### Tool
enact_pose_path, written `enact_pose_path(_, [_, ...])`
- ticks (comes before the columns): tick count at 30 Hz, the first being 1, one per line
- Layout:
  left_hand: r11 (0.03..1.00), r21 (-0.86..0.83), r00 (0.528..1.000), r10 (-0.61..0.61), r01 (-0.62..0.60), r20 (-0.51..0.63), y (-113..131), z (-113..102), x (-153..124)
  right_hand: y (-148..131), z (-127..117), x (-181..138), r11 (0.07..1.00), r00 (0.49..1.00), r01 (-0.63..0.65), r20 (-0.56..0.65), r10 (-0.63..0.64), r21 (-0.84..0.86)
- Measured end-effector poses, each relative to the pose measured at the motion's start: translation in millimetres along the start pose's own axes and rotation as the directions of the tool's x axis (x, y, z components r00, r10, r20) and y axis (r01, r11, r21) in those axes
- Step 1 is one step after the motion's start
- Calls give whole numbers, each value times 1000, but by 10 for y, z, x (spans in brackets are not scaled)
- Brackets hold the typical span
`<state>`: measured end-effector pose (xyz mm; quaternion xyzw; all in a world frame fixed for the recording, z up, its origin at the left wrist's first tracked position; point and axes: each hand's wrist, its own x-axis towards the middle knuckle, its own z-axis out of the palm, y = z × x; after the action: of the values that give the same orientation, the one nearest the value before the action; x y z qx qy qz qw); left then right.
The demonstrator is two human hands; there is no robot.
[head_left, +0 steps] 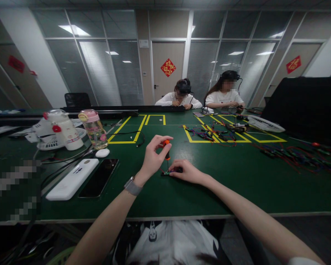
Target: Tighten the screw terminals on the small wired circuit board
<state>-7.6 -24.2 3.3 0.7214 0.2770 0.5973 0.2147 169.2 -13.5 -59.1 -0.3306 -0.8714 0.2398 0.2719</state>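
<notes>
My left hand [156,152] is closed around the orange and black handle of a screwdriver [167,150], which stands upright. Its thin shaft points down at a small green circuit board [166,173] lying on the green tabletop. From the right, my right hand [186,171] pinches the board's right end between thumb and fingers. A dark part and a few thin wires show beside those fingers, partly hidden by them. Whether the screwdriver's tip sits in a screw is too small to tell.
Left of me lie a white power bank [73,180], a black phone [99,178] and a white earbud case [102,153], with bottles [93,129] behind. Wired boards [289,156] are heaped at the right. Yellow tape [121,142] marks the table. Two people [224,97] sit opposite.
</notes>
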Motion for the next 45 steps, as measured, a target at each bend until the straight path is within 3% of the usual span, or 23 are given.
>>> enact_pose_path(5, [1000,3,1000,-1,1,-19,2,9,-2,5,-1,2,1000,1000,0,5,-1,6])
enact_pose_path(16, [994,-102,997,-43,50,66,-22,-5,-18,18,6,3,1000,1000,6,5,-6,-4])
enact_pose_path(23, [1000,-11,1000,4,-4,10,-29,6,-13,-4,-7,3,1000,1000,4,11,-4,-5])
enact_pose_path(35, [994,-88,995,-50,58,85,-10,-12,-21,-14,-3,1,1000,1000,-4,0,4,4])
enact_pose_path(45, [999,-34,999,-1,2,36,-26,7,-1,7,3,2,1000,1000,7,0,-7,-4])
